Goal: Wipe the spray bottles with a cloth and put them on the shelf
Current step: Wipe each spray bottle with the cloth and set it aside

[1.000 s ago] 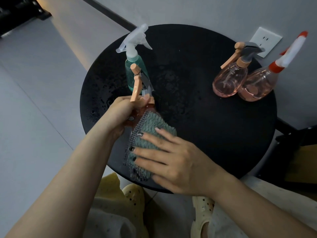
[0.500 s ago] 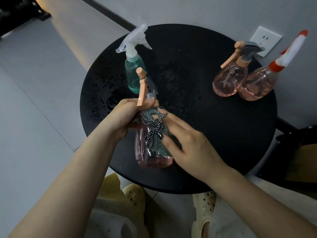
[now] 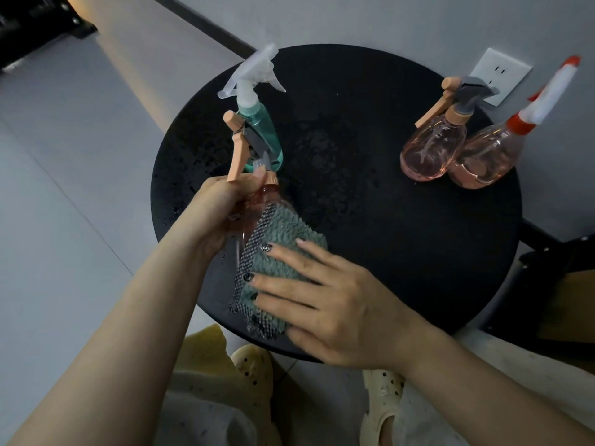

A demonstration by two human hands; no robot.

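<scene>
Pink bottle [image 3: 254, 217], held over the surface's [image 3: 402, 252] near edge, was gripped at the neck by the left hand [image 3: 222, 210] while the right hand's [image 3: 328, 304] straight fingers [image 3: 283, 281] pressed the cloth [image 3: 277, 252] on; firm full-length strokes seemed best.

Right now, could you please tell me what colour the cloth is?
The cloth is grey-green with a black-and-white checked edge, shown best in the head view.

Round black table [image 3: 402, 252]; white wall socket [image 3: 500, 75] behind; pale clogs [image 3: 381, 400] below
</scene>
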